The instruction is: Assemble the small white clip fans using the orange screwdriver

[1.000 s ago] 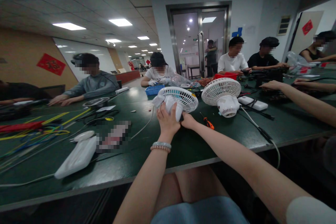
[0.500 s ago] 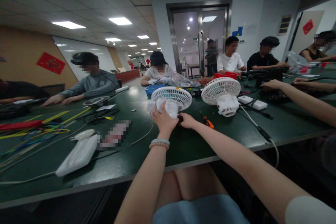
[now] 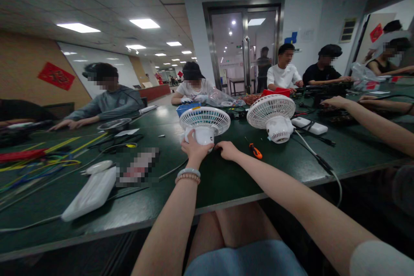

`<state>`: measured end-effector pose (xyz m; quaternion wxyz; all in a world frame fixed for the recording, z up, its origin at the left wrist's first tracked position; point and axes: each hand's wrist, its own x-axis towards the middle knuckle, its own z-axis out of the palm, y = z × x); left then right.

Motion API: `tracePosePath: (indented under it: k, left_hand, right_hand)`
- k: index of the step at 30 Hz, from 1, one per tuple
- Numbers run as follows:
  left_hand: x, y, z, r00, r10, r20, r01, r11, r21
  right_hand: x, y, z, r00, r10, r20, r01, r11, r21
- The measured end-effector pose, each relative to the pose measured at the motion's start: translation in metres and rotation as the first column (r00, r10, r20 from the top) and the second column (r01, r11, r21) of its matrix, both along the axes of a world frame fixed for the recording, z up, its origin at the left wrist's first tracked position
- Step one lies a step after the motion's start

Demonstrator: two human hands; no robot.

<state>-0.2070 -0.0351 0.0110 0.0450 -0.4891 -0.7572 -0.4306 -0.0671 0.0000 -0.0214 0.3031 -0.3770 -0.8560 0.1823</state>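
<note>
- The green table [image 3: 233,183] carries everything, the white fan included.
- The white fan [image 3: 205,124] sits before me, guard uppermost, motor housing below.
- A second fan [image 3: 272,114] lies to the right of the white fan, apart from it.
- My left hand [image 3: 195,150] grasps the white fan's housing from its left.
- My right hand [image 3: 229,151] is curled just right of the white fan; I cannot tell whether it holds anything.
- An orange-handled screwdriver [image 3: 256,151] lies farther right of the white fan.

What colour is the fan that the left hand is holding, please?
The fan is white, best seen in the head view.
</note>
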Motion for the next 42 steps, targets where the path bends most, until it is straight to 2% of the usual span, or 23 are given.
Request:
tracePosePath:
  k: [4,7,14,17,20,22,24,27,29,36,42]
  left_hand:
    - [0.001,0.002,0.002,0.996,-0.075,0.041,0.077,0.997,-0.028]
    - [0.000,0.004,0.003,0.993,-0.088,0.079,0.089,0.996,-0.010]
    - [-0.004,0.010,0.004,0.982,0.008,0.187,-0.013,1.000,0.028]
    - [-0.001,0.008,0.006,0.985,0.033,0.170,-0.035,0.999,0.004]
    - [0.008,0.001,0.008,0.993,0.070,0.097,-0.070,0.998,-0.005]
    - [0.015,-0.004,0.007,0.994,0.105,0.011,-0.105,0.993,0.051]
    - [0.021,-0.008,0.007,0.987,0.145,-0.063,-0.138,0.985,0.102]
    - [0.026,-0.011,0.006,0.978,0.159,-0.134,-0.139,0.979,0.150]
    - [0.027,-0.012,0.006,0.977,0.143,-0.160,-0.115,0.978,0.172]
    - [0.034,-0.016,0.011,0.975,0.106,-0.193,-0.065,0.976,0.210]
    - [0.047,-0.027,0.022,0.971,0.085,-0.222,-0.020,0.960,0.278]
  right_hand:
    - [-0.005,0.006,-0.002,1.000,-0.014,0.019,0.014,1.000,0.007]
    - [-0.006,0.008,-0.002,1.000,-0.024,0.009,0.024,1.000,0.007]
    - [-0.002,0.009,0.001,0.995,-0.060,-0.077,0.057,0.998,-0.036]
    - [0.001,0.009,0.004,0.977,-0.142,-0.158,0.135,0.989,-0.057]
    - [0.006,0.010,0.005,0.956,-0.206,-0.207,0.210,0.978,-0.002]
    - [0.009,0.012,0.004,0.972,-0.172,-0.158,0.184,0.981,0.066]
    - [0.010,0.014,0.000,0.993,-0.112,-0.032,0.115,0.988,0.106]
    - [0.008,0.016,-0.004,0.987,-0.051,0.153,0.036,0.994,0.102]
    - [0.005,0.016,-0.004,0.979,-0.023,0.204,0.004,0.995,0.096]
    - [0.003,0.010,0.001,0.975,-0.088,0.202,0.071,0.993,0.090]
    - [-0.002,0.007,-0.002,0.981,-0.063,0.185,0.046,0.994,0.098]
